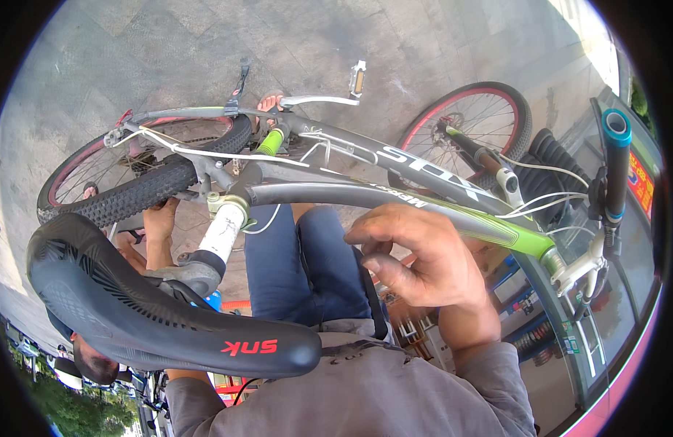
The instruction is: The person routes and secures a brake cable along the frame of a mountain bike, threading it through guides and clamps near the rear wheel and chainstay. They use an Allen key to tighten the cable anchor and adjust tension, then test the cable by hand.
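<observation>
A grey and green bicycle frame stretches across in front of me, with a black saddle at the near left on a white seatpost. My right hand is beside the frame's top tube, its fingers loosely curled, a gap between thumb and forefinger, and nothing between them. Beyond the saddle, my left hand reaches up beside the knobbly rear tyre. The tyre and frame hide its fingers, so its grip is unclear.
Another person's head is low at the left, partly behind the saddle. The red-rimmed front wheel and handlebar grip lie to the right. A crank pedal sticks out at the far side. A glass cabinet stands at lower right.
</observation>
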{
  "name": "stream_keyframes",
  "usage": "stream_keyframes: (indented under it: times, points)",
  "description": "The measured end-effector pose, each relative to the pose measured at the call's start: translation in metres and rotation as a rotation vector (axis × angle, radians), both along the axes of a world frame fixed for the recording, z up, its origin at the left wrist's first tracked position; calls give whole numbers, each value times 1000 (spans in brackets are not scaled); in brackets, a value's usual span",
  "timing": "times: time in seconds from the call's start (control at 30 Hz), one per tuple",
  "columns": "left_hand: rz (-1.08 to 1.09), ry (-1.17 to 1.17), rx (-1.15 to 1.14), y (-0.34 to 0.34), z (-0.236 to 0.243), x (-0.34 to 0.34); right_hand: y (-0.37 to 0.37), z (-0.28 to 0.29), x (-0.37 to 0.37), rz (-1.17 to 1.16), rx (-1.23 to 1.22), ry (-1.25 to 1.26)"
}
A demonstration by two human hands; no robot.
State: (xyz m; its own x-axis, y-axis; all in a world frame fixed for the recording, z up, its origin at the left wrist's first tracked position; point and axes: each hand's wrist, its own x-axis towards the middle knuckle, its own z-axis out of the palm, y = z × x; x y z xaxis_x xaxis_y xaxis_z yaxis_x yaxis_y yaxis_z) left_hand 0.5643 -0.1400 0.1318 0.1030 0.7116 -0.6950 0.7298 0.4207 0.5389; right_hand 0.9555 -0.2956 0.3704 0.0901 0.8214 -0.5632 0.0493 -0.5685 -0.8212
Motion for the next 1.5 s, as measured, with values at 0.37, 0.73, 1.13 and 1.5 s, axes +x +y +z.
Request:
stream_keyframes:
  times: [0.37,0.73,1.13,1.5]
  points:
    - [-163,154,-49,1,-17,-35,41,-174,38,616,-665,268]
    - [-174,162,-80,20,-13,-55,25,-203,37,541,-770,631]
    - [-23,174,-240,23,3,-60,11,-214,40,479,-698,750]
    - [39,170,-306,20,16,-66,5,-212,40,276,-687,914]
